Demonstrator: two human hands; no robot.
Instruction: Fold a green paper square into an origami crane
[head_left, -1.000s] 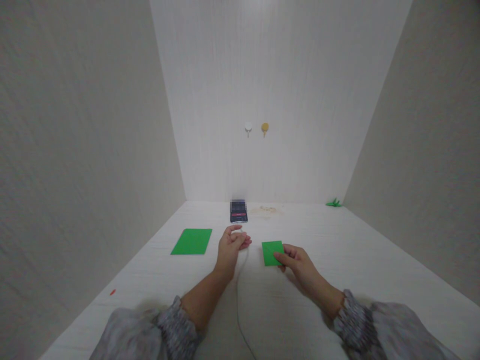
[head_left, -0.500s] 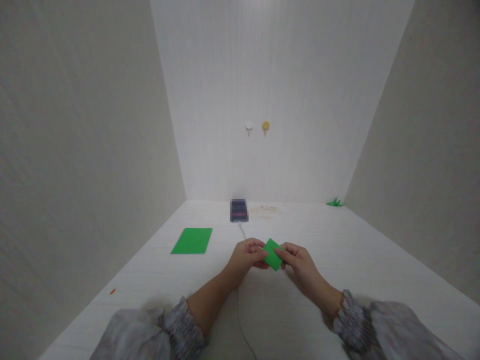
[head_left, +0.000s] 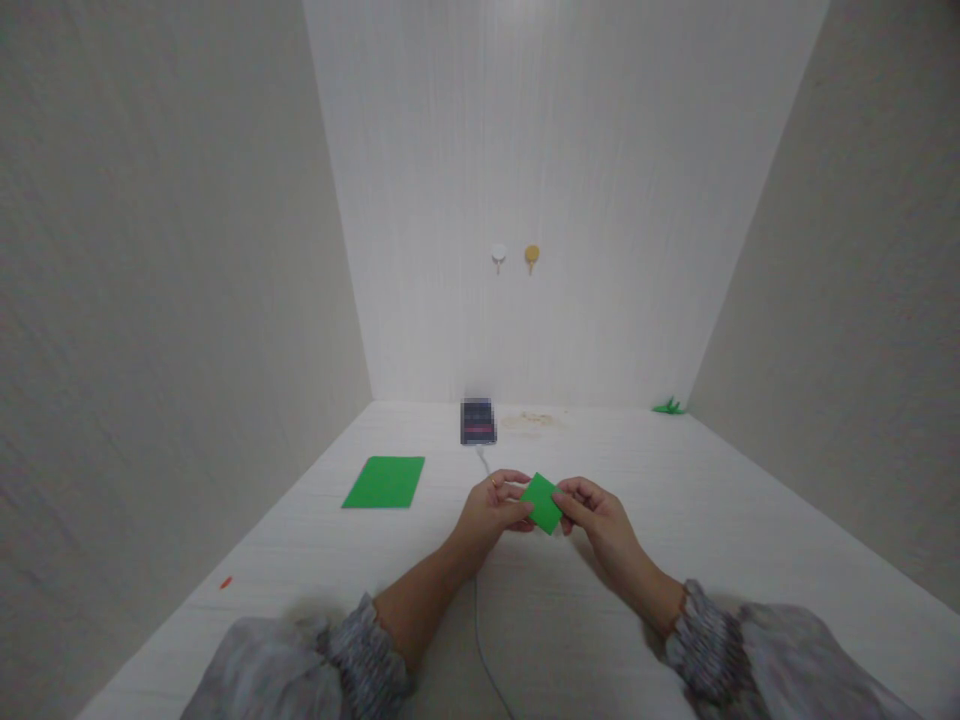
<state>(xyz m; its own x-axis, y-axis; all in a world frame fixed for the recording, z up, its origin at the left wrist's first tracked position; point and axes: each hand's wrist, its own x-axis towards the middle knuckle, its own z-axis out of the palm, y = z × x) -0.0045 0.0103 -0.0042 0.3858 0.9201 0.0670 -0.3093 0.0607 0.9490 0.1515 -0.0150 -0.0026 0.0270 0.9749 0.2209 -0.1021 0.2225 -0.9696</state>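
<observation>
"What do you have hold of?"

"One small green paper square [head_left: 541, 503], pinched from both sides. My left hand [head_left: 489, 512] has its thumb on the lower left edge; my right hand [head_left: 598, 512] nips the right corner. Both pinches are closed down to the paper's thickness."

"What's new?"

"A second ago only my right hand grips it, with my left apart from it. Now both share it, and the square is turned corner-up, like a diamond. I'd judge that steadies it and makes it easier to work between my fingers."

"Where is it?"

"In front of me, over the white table [head_left: 750, 545], to the right of the cable [head_left: 478, 635]."

"And farther out?"

"A larger green sheet [head_left: 384, 482] lies flat to the left, a blurred dark device [head_left: 478, 424] is near the back wall [head_left: 427, 320], and a green folded piece [head_left: 667, 406] sits at the far right."
</observation>
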